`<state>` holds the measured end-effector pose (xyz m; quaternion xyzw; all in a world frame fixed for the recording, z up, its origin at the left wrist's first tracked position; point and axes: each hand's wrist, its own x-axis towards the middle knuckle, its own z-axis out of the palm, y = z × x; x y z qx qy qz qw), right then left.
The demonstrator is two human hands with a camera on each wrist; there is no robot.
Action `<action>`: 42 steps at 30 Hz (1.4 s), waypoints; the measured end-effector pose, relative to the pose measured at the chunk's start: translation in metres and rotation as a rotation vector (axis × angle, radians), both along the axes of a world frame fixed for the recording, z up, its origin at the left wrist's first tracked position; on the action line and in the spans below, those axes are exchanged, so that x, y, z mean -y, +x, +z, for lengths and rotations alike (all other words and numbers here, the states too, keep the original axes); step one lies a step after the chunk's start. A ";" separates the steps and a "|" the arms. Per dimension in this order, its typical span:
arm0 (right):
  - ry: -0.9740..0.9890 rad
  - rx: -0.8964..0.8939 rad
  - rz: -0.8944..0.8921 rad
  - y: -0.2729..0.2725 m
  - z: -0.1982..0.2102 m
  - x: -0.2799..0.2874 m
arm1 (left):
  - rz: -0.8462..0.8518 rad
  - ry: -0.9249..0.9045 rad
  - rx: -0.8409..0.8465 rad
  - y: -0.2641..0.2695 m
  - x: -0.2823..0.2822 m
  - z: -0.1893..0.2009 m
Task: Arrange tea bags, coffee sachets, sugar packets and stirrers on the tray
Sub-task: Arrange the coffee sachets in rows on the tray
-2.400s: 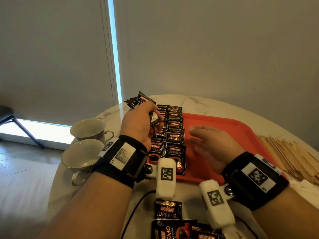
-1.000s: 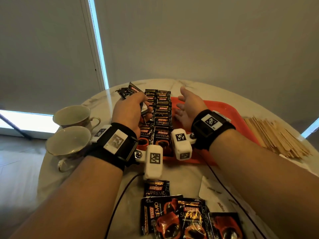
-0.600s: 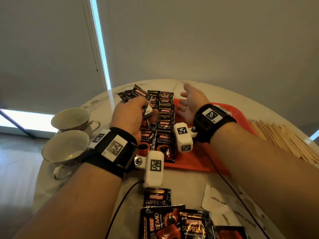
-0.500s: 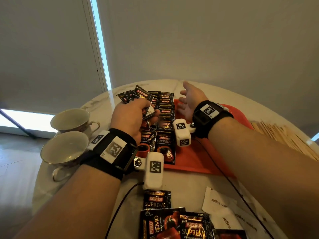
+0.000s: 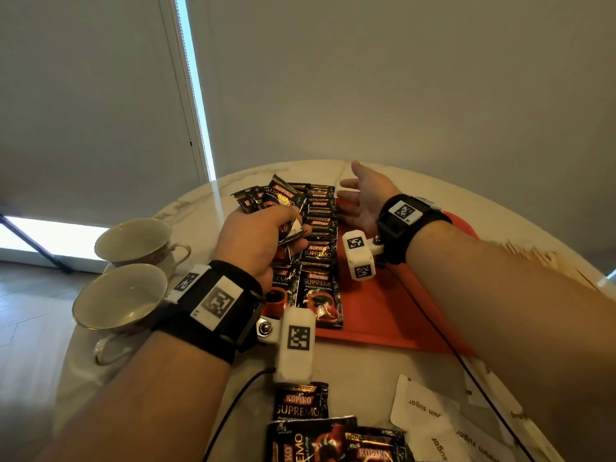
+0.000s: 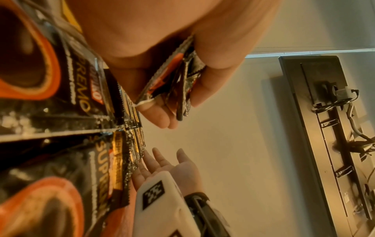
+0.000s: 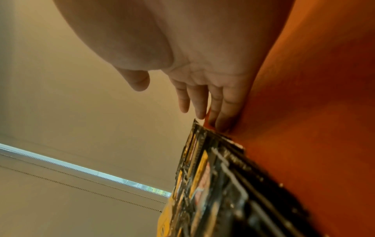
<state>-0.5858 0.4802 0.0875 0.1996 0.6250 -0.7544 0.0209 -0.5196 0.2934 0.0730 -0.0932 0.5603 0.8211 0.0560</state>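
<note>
Black Kopiko coffee sachets (image 5: 319, 248) lie in overlapping rows along the left side of the red tray (image 5: 383, 311). My left hand (image 5: 266, 231) hovers over those rows and grips a fan of several coffee sachets (image 5: 280, 198), also seen edge-on as a held bunch (image 6: 178, 83) in the left wrist view. My right hand (image 5: 360, 198) is flat and open with straight fingers (image 7: 215, 102), its edge on the tray beside the far end of the sachet row (image 7: 213, 176). It holds nothing.
Two cream teacups (image 5: 130, 271) stand at the table's left edge. More coffee sachets (image 5: 303, 418) and white sugar packets (image 5: 430, 418) lie on the marble table (image 5: 360, 365) near me. Wooden stirrers (image 5: 533, 255) lie blurred to the right of the tray.
My right hand has moved from the middle of the tray to the far end of the sachet row and straightened. The left hand keeps gripping its bunch over the rows.
</note>
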 end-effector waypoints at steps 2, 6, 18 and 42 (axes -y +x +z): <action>-0.032 0.000 -0.014 0.005 0.000 -0.003 | 0.006 0.009 0.006 0.000 0.002 0.000; -0.135 0.012 -0.082 0.037 -0.004 -0.003 | 0.008 0.025 0.018 -0.002 0.005 0.003; -0.195 -0.043 -0.183 0.144 -0.017 0.057 | -0.026 0.028 -0.003 0.009 0.006 0.010; -0.122 -0.313 -0.058 0.091 0.005 0.012 | -0.221 0.025 -0.106 0.016 0.000 0.012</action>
